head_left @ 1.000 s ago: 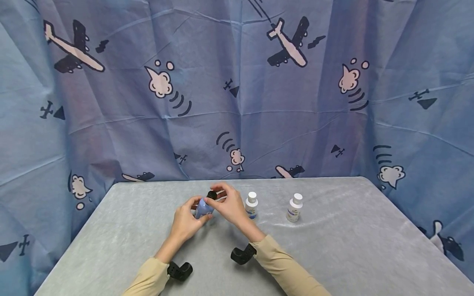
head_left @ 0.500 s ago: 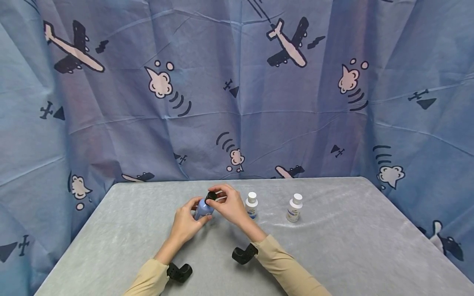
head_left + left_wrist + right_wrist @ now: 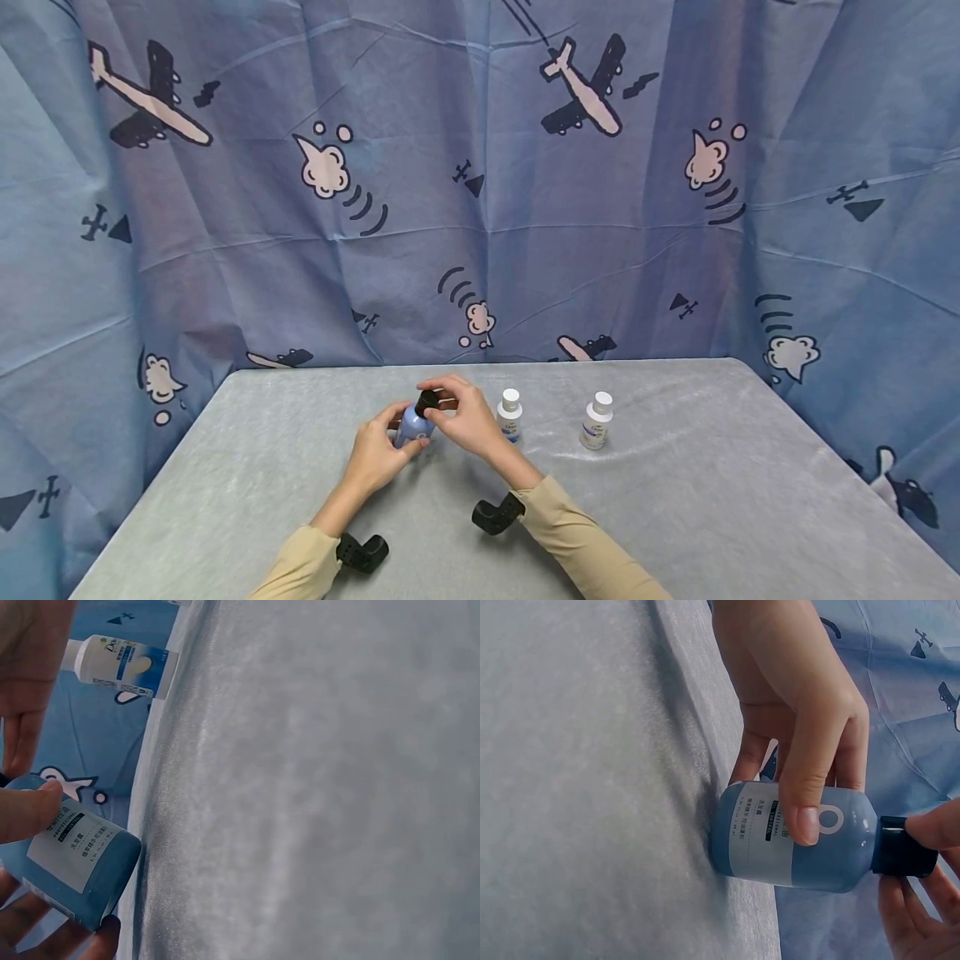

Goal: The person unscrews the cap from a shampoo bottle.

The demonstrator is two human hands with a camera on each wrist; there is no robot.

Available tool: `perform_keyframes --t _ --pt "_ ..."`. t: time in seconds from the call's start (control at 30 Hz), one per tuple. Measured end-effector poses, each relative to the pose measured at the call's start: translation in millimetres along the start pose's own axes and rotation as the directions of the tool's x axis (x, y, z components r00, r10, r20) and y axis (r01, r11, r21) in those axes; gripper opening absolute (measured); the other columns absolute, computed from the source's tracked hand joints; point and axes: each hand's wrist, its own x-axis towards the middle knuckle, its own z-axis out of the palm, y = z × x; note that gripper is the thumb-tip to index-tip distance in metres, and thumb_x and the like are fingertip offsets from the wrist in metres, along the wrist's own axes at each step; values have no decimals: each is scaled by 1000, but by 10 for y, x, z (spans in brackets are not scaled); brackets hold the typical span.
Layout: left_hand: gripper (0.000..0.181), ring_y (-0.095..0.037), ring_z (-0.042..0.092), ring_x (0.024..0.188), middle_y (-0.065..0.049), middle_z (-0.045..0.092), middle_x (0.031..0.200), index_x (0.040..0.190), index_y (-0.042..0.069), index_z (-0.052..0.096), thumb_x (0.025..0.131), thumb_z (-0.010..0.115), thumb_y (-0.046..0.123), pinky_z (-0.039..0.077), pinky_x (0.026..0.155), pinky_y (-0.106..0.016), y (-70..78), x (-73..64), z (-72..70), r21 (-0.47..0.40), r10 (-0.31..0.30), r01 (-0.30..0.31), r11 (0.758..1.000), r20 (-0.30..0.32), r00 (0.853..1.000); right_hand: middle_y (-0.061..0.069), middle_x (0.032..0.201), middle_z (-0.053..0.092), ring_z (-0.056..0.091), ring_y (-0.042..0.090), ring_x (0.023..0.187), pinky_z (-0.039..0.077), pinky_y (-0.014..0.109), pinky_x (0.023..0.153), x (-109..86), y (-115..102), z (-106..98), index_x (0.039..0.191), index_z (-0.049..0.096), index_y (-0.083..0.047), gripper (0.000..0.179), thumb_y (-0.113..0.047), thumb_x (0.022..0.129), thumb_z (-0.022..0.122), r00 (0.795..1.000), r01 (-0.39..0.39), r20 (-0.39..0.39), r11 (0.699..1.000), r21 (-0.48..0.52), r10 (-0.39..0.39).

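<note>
A small blue bottle [image 3: 414,427] with a black screw cap [image 3: 427,403] stands slightly tilted between both hands, left of the table's middle. My left hand [image 3: 377,447] grips its body, thumb across the white label [image 3: 75,844] and fingers round the far side. With thumb and fingers my right hand [image 3: 467,421] pinches the black cap, which sits on the bottle's neck in the right wrist view. Just right of my right hand stands a white bottle [image 3: 509,414] with a white cap, its lower part blue. Its bottom edge is partly hidden by the forearm.
Another white-capped bottle [image 3: 596,422] stands upright farther right on the grey-covered table [image 3: 712,500]. Behind the table's back edge hangs a blue curtain [image 3: 420,167] printed with planes. Black wrist cameras [image 3: 498,514] jut out below both wrists.
The right hand's fingers have turned round the cap, with the fingertips shifting a little to the left. The blue bottle has become slightly more upright. Its body remains in the left hand.
</note>
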Motion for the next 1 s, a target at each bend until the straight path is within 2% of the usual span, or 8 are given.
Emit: perform_keyframes --t 0.13,0.23,0.37,0.5,0.77,1.0 --pt "52 -28 68 95 -16 71 104 121 6 62 73 81 16 56 78 -42 -2 -3 1 7 -20 20 1000 2 1000 17 111 63 65 28 101 55 32 88 3 -1 4 115 66 -1 35 6 81 67 1000 -2 10 1000 -16 3" --pt "53 -27 68 94 -16 71 102 122 8 61 73 81 17 55 78 -40 5 3 -3 3 -46 46 999 -7 999 16 114 64 64 28 103 54 32 89 4 -10 11 117 65 -3 36 -2 82 70 1000 -15 -6 1000 -26 15" --pt "54 -26 68 93 -15 71 102 122 8 61 73 81 18 54 77 -39 19 17 -11 -3 -72 72 997 -19 997 17 116 64 65 29 100 56 34 85 12 7 20 119 62 -5 40 -15 83 74 997 -57 -47 998 -25 56" --pt "53 -25 68 93 -14 71 103 121 7 61 73 82 18 54 76 -38 25 21 -11 14 -71 71 997 -26 997 13 110 66 66 26 92 56 32 80 12 8 21 118 63 -7 42 -22 81 77 991 -110 -80 992 -60 105" --pt "52 -24 68 90 -12 72 101 116 9 63 70 84 18 54 74 -35 30 5 9 30 -37 38 999 -44 998 9 96 65 64 17 80 52 22 70 4 1 11 109 66 -8 34 -20 79 78 990 -120 -91 988 -97 112" --pt "52 -25 69 91 -13 72 100 117 8 63 70 83 18 51 73 -34 31 -1 12 42 -23 25 999 -39 999 13 101 67 67 22 81 54 23 71 14 -1 -2 107 68 -6 30 -12 79 77 993 -94 -78 992 -79 88"
